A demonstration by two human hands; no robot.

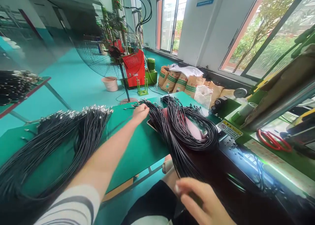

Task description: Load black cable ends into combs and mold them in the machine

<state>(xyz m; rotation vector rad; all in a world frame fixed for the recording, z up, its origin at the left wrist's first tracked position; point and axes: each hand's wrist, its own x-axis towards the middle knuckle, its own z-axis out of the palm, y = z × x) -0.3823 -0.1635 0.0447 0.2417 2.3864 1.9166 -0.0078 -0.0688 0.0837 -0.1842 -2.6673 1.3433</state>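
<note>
My left hand [141, 112] reaches out over the green table with its fingers closed, right beside the end of a bundle of black cables [159, 118]. What lies within those fingers is hidden. Low in the view, my right hand [205, 198] has its thumb and forefinger apart, with nothing visible between them. The cable bundle runs from near my left hand down toward my right hand. A looped bundle of black cables [197, 143] lies to its right, partly over a pinkish surface. Another large cable bundle [91, 126] with shiny metal ends rests on the left.
A green table [137, 153] spans the front. A green machine [248, 126] with a red coiled hose [273, 141] stands close on the right. Beyond the table are a black-caged fan [114, 51], a pink bucket [110, 84] and several paper sacks [180, 82].
</note>
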